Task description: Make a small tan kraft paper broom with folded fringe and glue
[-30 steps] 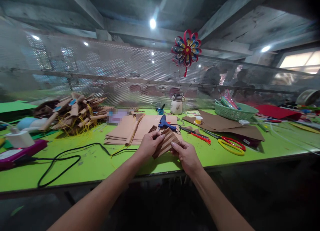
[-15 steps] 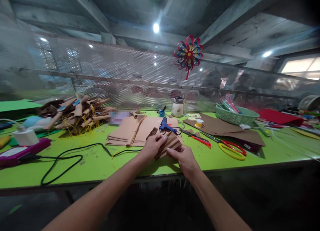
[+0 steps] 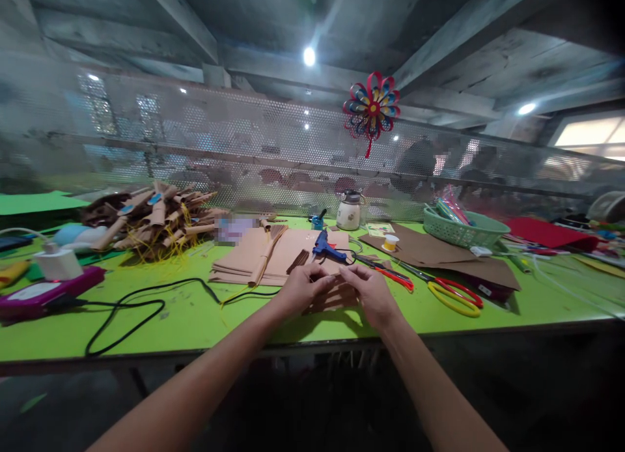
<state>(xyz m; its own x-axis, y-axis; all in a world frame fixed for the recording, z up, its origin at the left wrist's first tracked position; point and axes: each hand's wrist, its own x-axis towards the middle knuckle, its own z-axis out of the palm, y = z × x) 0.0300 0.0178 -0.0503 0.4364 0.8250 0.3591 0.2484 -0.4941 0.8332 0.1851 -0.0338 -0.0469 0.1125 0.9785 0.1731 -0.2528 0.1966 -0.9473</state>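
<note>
Two hands on one piece: left hand (image 3: 303, 288) and right hand (image 3: 372, 296) each pinch the pleated brown paper (image 3: 336, 298), fingers closed on its top edge, holding it low on the green table (image 3: 195, 328) near the front edge. Risk, judged: uneven pressure could spring or skew the pleats. Glue gun (image 3: 326, 247) at 12 o'clock and red scissors (image 3: 393, 274) at 2 o'clock are close; black cable (image 3: 146, 303) at 9 o'clock; open room toward 8 o'clock

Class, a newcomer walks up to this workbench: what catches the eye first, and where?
The bright green table stands out, with the left hand and right hand gripping pleated brown paper near its front edge. A red, blue and yellow paper flower hangs overhead, beyond the table.
</note>
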